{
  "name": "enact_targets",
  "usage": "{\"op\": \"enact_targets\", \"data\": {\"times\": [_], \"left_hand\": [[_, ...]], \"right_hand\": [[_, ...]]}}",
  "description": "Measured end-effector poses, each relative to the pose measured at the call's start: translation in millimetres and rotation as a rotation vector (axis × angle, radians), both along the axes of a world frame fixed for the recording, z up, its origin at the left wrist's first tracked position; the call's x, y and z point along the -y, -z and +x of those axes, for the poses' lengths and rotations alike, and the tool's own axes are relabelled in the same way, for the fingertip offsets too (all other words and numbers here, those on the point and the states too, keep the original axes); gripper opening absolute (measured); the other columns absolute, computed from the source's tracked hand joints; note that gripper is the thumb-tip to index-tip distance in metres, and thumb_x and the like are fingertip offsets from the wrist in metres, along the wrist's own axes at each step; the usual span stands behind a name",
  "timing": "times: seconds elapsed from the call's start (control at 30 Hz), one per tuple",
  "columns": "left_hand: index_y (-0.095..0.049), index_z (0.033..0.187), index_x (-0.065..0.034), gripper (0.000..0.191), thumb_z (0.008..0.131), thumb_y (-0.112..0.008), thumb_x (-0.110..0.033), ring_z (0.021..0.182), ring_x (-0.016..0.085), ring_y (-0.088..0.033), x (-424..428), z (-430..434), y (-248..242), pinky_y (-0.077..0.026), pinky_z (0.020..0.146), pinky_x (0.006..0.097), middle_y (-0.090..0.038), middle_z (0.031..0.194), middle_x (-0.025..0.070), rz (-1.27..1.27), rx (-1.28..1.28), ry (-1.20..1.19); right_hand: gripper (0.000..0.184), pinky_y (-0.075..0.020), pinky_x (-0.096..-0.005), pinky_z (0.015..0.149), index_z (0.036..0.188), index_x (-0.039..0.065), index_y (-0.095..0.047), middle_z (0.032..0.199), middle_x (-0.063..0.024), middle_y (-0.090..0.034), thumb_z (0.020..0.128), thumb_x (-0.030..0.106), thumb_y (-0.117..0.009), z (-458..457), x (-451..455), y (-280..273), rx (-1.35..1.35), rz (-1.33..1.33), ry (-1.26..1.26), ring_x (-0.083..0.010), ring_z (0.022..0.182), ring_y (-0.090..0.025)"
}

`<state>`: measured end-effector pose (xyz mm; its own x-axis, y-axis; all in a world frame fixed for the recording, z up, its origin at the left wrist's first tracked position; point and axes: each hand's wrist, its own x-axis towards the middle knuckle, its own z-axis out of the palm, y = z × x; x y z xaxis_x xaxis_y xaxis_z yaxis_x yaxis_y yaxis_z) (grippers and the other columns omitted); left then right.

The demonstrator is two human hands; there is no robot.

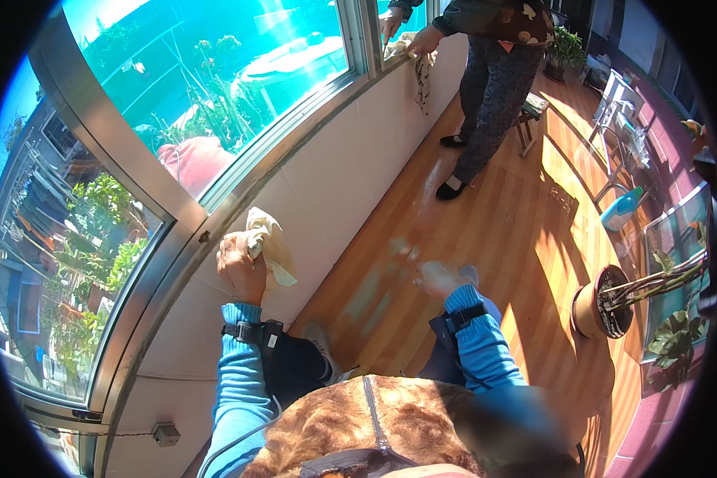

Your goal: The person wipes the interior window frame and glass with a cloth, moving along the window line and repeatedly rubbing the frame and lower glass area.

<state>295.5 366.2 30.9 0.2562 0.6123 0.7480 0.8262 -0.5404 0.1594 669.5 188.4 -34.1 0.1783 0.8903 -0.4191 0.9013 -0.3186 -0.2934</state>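
My left hand (242, 266) is closed around a crumpled pale cloth (272, 245), whose loose end hangs beside the white wall panel below the window. The hand is just beneath the metal window frame (239, 179). My right hand (440, 278) is held out over the wooden floor at the centre; glare blurs its fingers, and I cannot tell whether it holds anything. Both wrists wear black straps over blue knitted sleeves.
Another person (496, 77) stands at the window further along, hands on a patterned cloth (422, 77) on the sill. A small stool (532, 113), a blue bottle (621, 209), a folding rack (615, 113) and a potted plant (603, 302) stand to the right.
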Motion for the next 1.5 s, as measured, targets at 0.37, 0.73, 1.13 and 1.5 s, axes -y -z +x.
{"op": "enact_targets", "data": {"times": [0.37, 0.73, 1.13, 1.5], "left_hand": [[-0.066, 0.104, -0.0086, 0.018, 0.094, -0.069, -0.023, 0.080, 0.045, -0.068, -5.7, 25.3, 43.5, -0.055, 0.065, 0.0505, -0.069, 0.086, 0.0212, -0.397, -0.075, -0.033], [-0.070, 0.123, -0.0097, 0.033, 0.090, -0.070, -0.014, 0.120, 0.041, -0.061, 4.2, 63.6, 21.3, -0.051, 0.103, 0.0488, -0.064, 0.136, 0.0185, -0.313, -0.181, 0.100], [-0.073, 0.114, -0.0022, 0.025, 0.097, -0.065, -0.017, 0.080, 0.032, -0.072, -27.7, 83.4, 68.0, -0.059, 0.072, 0.0380, -0.073, 0.093, 0.0213, -1.158, -0.350, 0.225], [-0.060, 0.138, -0.0057, 0.051, 0.100, -0.073, -0.037, 0.113, 0.021, -0.064, 78.3, 119.5, 80.4, -0.054, 0.100, 0.0377, -0.066, 0.130, 0.0085, -1.787, 0.733, 0.629]], "right_hand": [[0.033, -0.0559, -0.0550, 0.082, 0.108, 0.000, -0.069, 0.100, -0.0239, -0.074, 0.098, 0.031, -0.065, 9.7, 15.5, 2.4, -0.070, 0.200, -0.073, -0.0444, 0.096, -0.071], [0.029, -0.0563, -0.0521, 0.087, 0.107, 0.000, -0.067, 0.105, -0.0221, -0.074, 0.098, 0.028, -0.065, 4.0, 28.9, -32.4, -0.145, 0.301, -0.045, -0.0397, 0.104, -0.071], [0.026, -0.0557, -0.0502, 0.085, 0.111, 0.001, -0.064, 0.107, -0.0246, -0.072, 0.097, 0.022, -0.069, -14.0, 3.0, -2.9, -0.152, 0.424, -0.132, -0.0392, 0.101, -0.072], [0.064, -0.0559, -0.0454, 0.099, 0.145, 0.006, -0.053, 0.137, -0.0224, -0.064, 0.094, 0.036, -0.077, -50.5, 0.8, 15.9, -0.536, 0.642, -0.133, -0.0397, 0.120, -0.066]]}}
